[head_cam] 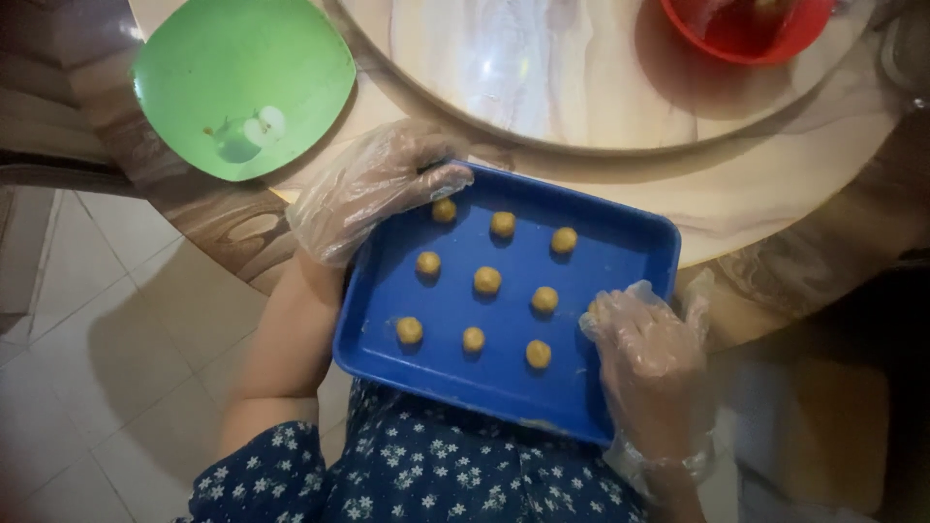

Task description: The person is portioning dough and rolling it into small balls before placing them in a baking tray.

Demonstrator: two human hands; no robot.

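Both hands wear thin clear plastic gloves. The left hand [373, 189] reaches forward from a bare forearm and grips the far left corner of a blue rectangular tray [620, 254], fingers curled over its rim and the thumb lying along the edge. The right hand [647, 341] rests palm down on the tray's near right side, fingers bent onto the tray floor; whether it pinches anything under the fingertips cannot be told. Between the two hands the tray juts over the edge of a marbled round surface [756, 184], toward the person's dark blue floral garment [426, 470]. Nine small tan dough balls [487, 281] sit in three rows on the tray, the nearest to the left hand just beside its thumb. Beyond the left hand lies a green plate [242, 77]; far beyond the right hand stands a red bowl [746, 34].
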